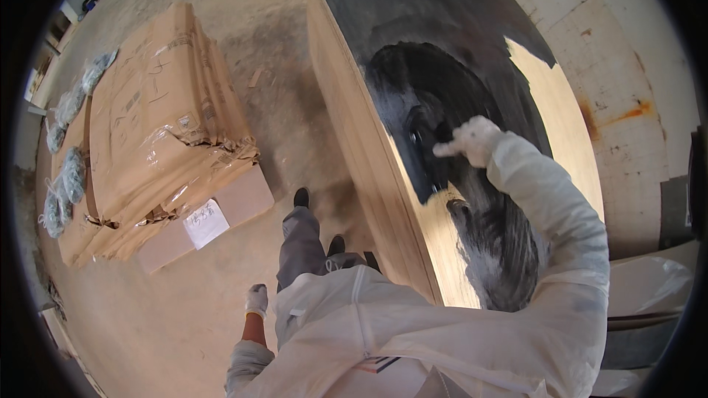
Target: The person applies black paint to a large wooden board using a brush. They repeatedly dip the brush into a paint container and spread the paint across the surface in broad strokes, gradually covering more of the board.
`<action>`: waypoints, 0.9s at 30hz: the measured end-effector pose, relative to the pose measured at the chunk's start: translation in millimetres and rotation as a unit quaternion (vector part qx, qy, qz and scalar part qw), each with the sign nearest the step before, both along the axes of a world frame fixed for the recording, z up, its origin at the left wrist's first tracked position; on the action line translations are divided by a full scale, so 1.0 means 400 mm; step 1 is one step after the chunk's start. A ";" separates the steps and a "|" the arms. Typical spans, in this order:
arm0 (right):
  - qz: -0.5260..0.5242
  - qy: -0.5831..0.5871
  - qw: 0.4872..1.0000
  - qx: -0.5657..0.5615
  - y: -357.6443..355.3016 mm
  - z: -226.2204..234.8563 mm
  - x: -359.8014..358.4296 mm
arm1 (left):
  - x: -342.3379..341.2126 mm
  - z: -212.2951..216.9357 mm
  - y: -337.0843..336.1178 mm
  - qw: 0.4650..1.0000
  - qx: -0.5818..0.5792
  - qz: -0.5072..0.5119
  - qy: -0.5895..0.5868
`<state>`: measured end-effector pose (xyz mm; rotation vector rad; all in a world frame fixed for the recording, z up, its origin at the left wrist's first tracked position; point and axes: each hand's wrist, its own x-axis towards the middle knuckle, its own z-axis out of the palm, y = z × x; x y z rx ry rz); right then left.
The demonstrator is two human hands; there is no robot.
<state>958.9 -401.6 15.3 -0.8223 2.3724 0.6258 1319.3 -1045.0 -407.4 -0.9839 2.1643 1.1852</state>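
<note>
My right hand point(476, 141), in a white glove, reaches over the top of a stack of wooden boards point(361, 133). One finger points left while the others curl round something dark that blends into the black below. A wet black coating point(442, 77) covers much of the top board in swirling strokes. Pale bare wood point(560, 118) shows along the right side and near the front left edge. By my left side hangs my left hand point(256, 300), in a pale glove with a yellow cuff, its fingers curled and nothing visible in them.
Flattened brown cardboard point(158, 103) lies piled at the left, with clear plastic bundles point(70, 177) along its far side. A white paper sheet point(206, 224) with writing rests on its front. Panels point(649, 287) lean at the right by a stained wall point(612, 66). My shoes stand on the dusty floor point(199, 324).
</note>
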 end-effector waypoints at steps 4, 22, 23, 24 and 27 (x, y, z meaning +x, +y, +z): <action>-0.028 -0.047 0.998 0.024 0.032 0.015 0.039 | 0.008 0.035 -0.006 0.997 0.043 0.047 0.049; -0.366 0.001 0.924 -0.112 -0.118 -0.019 -0.154 | 0.171 0.064 -0.068 0.997 -0.007 -0.062 -0.047; -0.301 -0.002 0.950 -0.078 -0.115 -0.011 -0.127 | 0.165 0.067 -0.073 0.997 -0.021 -0.062 -0.041; -0.234 -0.002 0.971 -0.042 -0.108 -0.002 -0.088 | 0.154 0.067 -0.072 0.997 -0.033 -0.062 -0.032; 0.014 -0.037 0.991 0.130 -0.074 0.009 0.075 | 0.143 0.070 -0.064 1.000 0.000 -0.020 0.001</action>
